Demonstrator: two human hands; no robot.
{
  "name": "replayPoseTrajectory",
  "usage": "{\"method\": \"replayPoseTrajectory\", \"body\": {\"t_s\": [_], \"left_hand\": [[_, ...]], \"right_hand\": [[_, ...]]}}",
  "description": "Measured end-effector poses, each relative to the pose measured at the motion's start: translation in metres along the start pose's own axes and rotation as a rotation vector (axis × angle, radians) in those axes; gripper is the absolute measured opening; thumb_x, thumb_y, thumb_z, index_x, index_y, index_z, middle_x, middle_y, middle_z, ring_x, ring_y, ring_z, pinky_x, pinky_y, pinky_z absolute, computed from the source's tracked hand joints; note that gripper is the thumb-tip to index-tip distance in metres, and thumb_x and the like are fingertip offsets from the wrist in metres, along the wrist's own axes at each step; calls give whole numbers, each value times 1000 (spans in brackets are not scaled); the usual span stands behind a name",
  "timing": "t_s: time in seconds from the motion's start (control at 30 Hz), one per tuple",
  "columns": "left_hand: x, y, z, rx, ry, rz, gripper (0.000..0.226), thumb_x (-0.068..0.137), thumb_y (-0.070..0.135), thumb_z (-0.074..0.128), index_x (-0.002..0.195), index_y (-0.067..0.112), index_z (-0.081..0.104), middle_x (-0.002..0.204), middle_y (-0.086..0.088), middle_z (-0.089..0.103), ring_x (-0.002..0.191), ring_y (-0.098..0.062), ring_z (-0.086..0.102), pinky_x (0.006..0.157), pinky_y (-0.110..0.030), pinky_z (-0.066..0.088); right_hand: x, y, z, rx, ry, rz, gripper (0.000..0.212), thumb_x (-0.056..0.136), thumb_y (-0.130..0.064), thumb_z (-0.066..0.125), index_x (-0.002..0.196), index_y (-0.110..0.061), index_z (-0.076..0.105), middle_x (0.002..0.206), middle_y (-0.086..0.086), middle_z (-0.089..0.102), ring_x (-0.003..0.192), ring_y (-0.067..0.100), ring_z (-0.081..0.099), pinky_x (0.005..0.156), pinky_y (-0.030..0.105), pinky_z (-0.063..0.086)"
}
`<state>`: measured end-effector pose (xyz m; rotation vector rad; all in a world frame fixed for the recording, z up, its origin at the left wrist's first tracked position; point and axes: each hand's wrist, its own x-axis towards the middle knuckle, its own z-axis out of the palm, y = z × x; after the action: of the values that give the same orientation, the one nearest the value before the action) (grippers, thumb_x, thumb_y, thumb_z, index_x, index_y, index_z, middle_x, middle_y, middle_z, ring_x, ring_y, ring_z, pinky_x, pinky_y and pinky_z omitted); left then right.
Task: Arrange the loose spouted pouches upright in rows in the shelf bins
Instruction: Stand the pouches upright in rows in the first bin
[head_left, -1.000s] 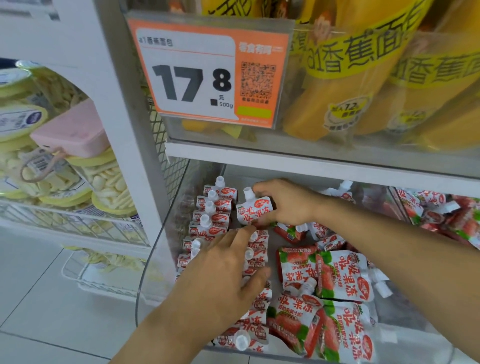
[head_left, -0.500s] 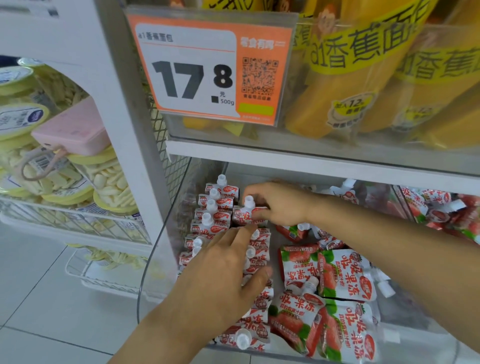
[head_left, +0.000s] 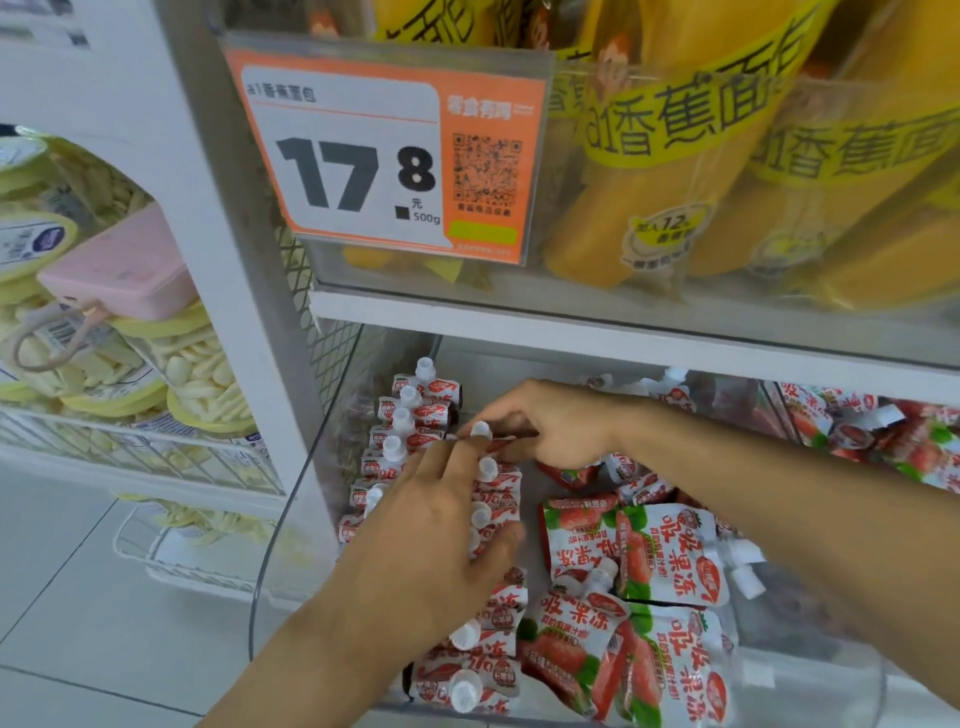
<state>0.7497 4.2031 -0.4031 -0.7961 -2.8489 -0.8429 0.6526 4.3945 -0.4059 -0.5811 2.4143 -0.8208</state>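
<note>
Red-and-white pouch (head_left: 480, 432) is pinched by the right hand (head_left: 550, 423) at the back of the second row (head_left: 491, 512) in the clear bin (head_left: 291, 525). Spread flat, the left hand (head_left: 441, 540) rests on this row, probably keeping it upright.

Place: shop aisle.
Evidence: orange price tag (head_left: 384, 156) reading 17.8 with QR code; clear bins (head_left: 291, 561) of packaged pouches (head_left: 670, 556); stocked snack tubs (head_left: 192, 374).
</note>
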Motion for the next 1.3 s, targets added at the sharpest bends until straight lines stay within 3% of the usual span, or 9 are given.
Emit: {"method": "replayPoseTrajectory", "body": {"t_s": [0.17,0.27,0.4,0.53,0.67,0.83,0.9,1.03,1.3], "left_hand": [[21,-7,6,2,-66,-8,82,83,54,59,147,28,15,152,7,22,139,-14,25,110,-26,30],[27,-8,4,3,-140,4,71,85,55,57,145,32,26,144,7,41,127,-15,45,99,-32,44],[26,-7,1,23,-169,7,61,89,51,55,143,29,36,139,6,47,122,-16,50,98,-31,45],[25,-7,1,20,-153,6,59,90,49,54,142,24,39,138,2,49,120,-18,52,97,-30,45],[23,-8,1,21,-146,19,59,91,49,51,143,24,38,139,1,48,119,-18,53,96,-30,46],[23,-8,0,15,-121,32,57,92,47,51,142,26,38,138,3,50,115,-19,56,92,-30,48],[23,-7,0,21,-111,37,56,92,47,51,142,26,38,137,3,51,112,-19,57,90,-30,48],[21,-7,2,28,-78,51,58,91,49,49,144,32,32,131,5,54,105,-18,58,87,-34,50],[10,-10,-4,-7,23,-5,57,88,49,56,138,26,39,129,7,50,120,-12,46,95,-23,42]], "right_hand": [[-8,-5,-1,-9,-61,26,47,91,1,57,129,-27,59,132,-11,63,123,4,56,105,35,47],[-20,-10,-10,-113,42,80,36,90,-14,70,125,-18,63,123,-7,67,106,0,61,96,28,48],[-48,3,-32,-341,258,257,69,80,-36,79,140,-25,46,142,-2,51,127,17,50,104,31,42],[-64,17,-28,-681,288,356,60,73,-53,78,118,-22,54,113,2,62,102,26,60,84,39,52],[-64,15,-22,-765,390,300,16,92,-34,60,101,-22,57,96,4,62,82,26,61,66,41,55],[-45,-14,-25,-566,460,245,36,104,-41,36,99,-12,56,67,-1,52,58,14,48,43,17,22],[-28,-19,-20,-493,432,178,36,101,-45,44,103,-11,57,78,4,60,65,17,53,47,15,28],[2,-8,-11,-339,264,123,42,84,-38,74,121,-25,59,118,2,64,108,19,59,89,30,48],[18,8,-17,-168,211,125,24,85,-14,74,98,-31,63,103,-4,68,97,18,65,83,32,53]]}}
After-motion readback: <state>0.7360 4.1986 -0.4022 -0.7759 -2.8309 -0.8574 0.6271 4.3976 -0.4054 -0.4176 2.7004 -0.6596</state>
